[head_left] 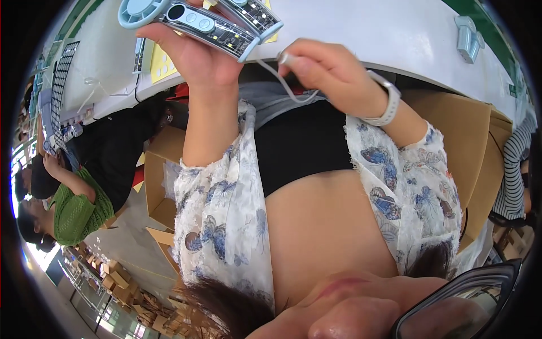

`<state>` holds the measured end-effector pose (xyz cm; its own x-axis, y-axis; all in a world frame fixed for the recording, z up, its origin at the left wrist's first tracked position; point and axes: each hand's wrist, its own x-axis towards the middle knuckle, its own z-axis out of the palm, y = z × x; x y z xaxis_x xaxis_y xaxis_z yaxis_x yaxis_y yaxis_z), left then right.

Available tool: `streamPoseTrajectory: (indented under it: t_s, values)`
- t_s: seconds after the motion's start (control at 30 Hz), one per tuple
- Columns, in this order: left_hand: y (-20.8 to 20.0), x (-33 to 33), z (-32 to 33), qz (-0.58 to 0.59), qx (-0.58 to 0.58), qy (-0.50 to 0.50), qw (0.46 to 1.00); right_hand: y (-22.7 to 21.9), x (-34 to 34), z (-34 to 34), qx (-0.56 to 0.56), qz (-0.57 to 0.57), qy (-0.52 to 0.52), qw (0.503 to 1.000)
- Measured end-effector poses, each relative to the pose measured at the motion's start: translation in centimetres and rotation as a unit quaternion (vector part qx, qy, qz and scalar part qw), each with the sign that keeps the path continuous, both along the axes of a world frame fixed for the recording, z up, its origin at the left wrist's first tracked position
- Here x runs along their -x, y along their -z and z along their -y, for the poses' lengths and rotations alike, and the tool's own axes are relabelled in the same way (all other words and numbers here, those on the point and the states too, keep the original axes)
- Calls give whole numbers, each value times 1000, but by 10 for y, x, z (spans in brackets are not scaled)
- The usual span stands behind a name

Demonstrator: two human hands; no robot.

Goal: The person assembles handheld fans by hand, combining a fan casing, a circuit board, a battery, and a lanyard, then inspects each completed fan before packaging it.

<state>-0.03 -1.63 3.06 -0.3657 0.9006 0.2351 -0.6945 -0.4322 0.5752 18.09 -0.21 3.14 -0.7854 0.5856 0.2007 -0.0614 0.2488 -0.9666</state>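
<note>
My left hand (200,59), palm up, is closed around a light-blue handheld fan (212,31) whose clear handle shows a circuit board inside. A second, similar fan (248,16) lies against it at the upper side, partly cut off by the picture's edge. To the right, my right hand (333,70) pinches the end of a white cable (280,82), and a white watch is on that wrist. The cable sags in a loop between the hand and the fan handles. Where its other end goes is hidden.
A white table (367,31) spans the top, with another light-blue device (468,39) at the right and a yellow sticker sheet (162,65) at the left. Cardboard boxes (451,116) stand below. A person in green (79,209) works at left; a striped sleeve (512,172) shows at right.
</note>
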Motion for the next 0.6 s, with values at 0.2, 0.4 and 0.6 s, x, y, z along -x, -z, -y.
streamPoseTrajectory:
  t_s: [0.2,0.4,0.6]
  values:
    - [-3,-9,-1,31,-60,67,995,5,14,7,158,-13,-72,985]
    - [-10,-18,0,-16,-33,-54,998,7,13,11,228,-32,-83,970]
    - [-3,-14,3,-155,-78,-63,983,10,9,10,271,-25,-72,960]
